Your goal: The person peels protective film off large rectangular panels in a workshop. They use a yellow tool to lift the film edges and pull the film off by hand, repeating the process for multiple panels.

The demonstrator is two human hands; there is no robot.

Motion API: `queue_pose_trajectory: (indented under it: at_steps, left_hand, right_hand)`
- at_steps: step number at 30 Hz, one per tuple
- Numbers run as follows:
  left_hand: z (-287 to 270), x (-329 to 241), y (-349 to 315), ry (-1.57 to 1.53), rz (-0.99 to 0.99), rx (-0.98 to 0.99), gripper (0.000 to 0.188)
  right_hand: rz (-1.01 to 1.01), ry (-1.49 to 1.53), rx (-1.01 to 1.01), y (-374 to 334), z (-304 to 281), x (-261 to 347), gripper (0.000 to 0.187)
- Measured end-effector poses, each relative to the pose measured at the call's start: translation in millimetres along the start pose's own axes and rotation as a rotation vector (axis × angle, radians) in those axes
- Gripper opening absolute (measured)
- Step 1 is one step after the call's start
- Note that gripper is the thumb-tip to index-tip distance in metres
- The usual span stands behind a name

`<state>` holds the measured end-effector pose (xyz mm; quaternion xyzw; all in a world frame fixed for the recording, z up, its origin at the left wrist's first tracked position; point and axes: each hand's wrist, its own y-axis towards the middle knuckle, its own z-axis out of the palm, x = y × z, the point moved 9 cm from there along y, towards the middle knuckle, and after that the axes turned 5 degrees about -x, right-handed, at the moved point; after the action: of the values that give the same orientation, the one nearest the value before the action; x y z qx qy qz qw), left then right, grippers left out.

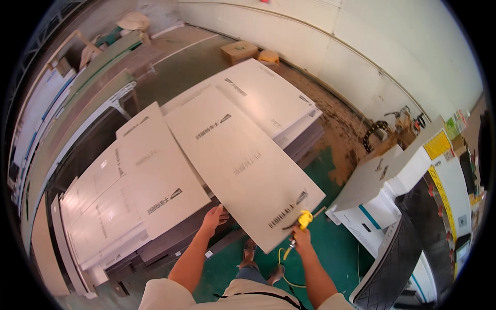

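A long white board point(243, 165) with printed marks lies slanted across stacks of similar boards, its near end sticking out over the green floor. My left hand point(213, 218) grips the near left edge of this board. My right hand point(300, 236) holds a yellow tool point(305, 218) with a coiled yellow hose point(284, 266) against the board's near right corner, next to a barcode label.
Stacks of white boards point(129, 191) stand at left and behind point(268, 98). A white machine point(408, 175) with yellow labels and a black belt stands at right. Cardboard boxes point(239, 51) and sawdust lie by the far wall. Panels point(77, 98) lean at far left.
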<state>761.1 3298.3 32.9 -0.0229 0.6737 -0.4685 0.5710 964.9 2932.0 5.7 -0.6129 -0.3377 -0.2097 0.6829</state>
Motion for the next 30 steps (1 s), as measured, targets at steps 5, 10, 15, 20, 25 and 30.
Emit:
queue_pose_trajectory:
  at_steps: [5, 10, 15, 20, 25, 30]
  left_hand:
    - [44.3, 14.1, 42.3, -0.333, -0.08, 0.146, 0.045]
    - [74.3, -11.1, 45.8, -0.512, -0.144, 0.502, 0.056]
    - [144.9, 21.5, -24.7, -0.396, -0.096, 0.274, 0.061]
    - [229.9, 114.3, -122.4, -0.225, -0.159, 0.507, 0.057]
    - [312.6, 228.9, -170.4, -0.142, -0.266, 0.68, 0.048]
    - [369.3, 276.2, -244.3, -0.2, -0.275, 0.553, 0.045]
  right_hand:
    - [0.052, 0.14, -0.487, -63.1, -208.8, -52.9, 0.045]
    - [-0.021, 0.128, -1.073, -198.2, -347.0, -76.8, 0.048]
    - [-0.073, 0.011, -1.35, -331.6, -449.6, -99.0, 0.044]
    - [-0.007, 0.211, -1.485, -429.4, -560.5, -235.3, 0.05]
    - [-0.021, 0.268, -1.482, -441.9, -700.1, -343.0, 0.033]
    - [0.05, 0.175, -1.419, -422.7, -821.8, -326.3, 0.025]
